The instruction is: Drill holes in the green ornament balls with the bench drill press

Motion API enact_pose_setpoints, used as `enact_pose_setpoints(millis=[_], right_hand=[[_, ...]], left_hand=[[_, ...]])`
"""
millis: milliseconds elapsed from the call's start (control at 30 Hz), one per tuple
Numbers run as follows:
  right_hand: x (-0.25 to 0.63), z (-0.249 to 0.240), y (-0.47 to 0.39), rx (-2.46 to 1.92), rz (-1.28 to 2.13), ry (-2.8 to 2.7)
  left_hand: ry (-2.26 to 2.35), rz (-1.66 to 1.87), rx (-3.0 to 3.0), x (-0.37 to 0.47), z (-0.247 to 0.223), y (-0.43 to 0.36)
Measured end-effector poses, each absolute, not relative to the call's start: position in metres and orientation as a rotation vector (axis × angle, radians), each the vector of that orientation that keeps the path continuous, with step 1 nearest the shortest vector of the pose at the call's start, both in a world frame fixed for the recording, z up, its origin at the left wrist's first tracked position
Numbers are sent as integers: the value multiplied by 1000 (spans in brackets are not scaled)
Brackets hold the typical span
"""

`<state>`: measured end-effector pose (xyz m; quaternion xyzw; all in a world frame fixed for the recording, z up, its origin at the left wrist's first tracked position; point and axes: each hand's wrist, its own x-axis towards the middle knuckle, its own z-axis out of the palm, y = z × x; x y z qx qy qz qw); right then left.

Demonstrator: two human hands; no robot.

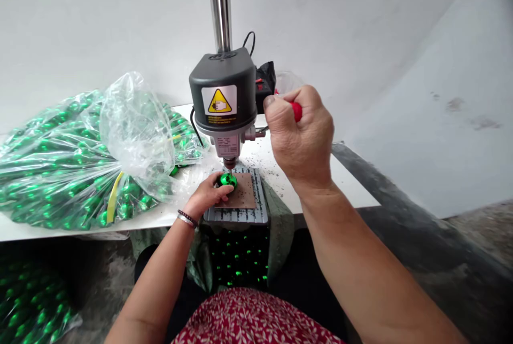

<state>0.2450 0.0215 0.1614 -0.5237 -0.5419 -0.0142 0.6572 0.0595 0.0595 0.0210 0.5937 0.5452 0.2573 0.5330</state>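
A shiny green ball [228, 180] rests on a brown board [244, 194] beneath the bit of a drill press [223, 87]. Its left side is gripped by my left hand [208, 192], thumb in front and fingers partly hidden behind the ball. The bit reaches the top of the ball; how deep it sits I cannot tell. My right hand [300, 133] is wrapped around the red knob [296, 111] of the press lever, to the right of the machine's black head. Under the board lies the grey slotted base [262, 210], strewn with dark shavings.
A large clear plastic bag [136, 125] of green balls covers the left of the white table [352, 189]. Another bag of green balls [32, 301] sits on the floor at lower left. More green balls [240, 258] show below the table edge, between hanging green cloth [280, 226].
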Motion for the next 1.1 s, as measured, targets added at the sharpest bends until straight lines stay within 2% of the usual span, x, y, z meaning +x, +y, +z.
enact_pose_setpoints(millis=[267, 1100], right_hand=[[245, 157, 22, -1181, -54, -1249], [237, 129, -7, -1192, -112, -1168]], left_hand=[[1340, 594, 1846, 65, 20, 57], [1293, 729, 1718, 66, 6, 51]])
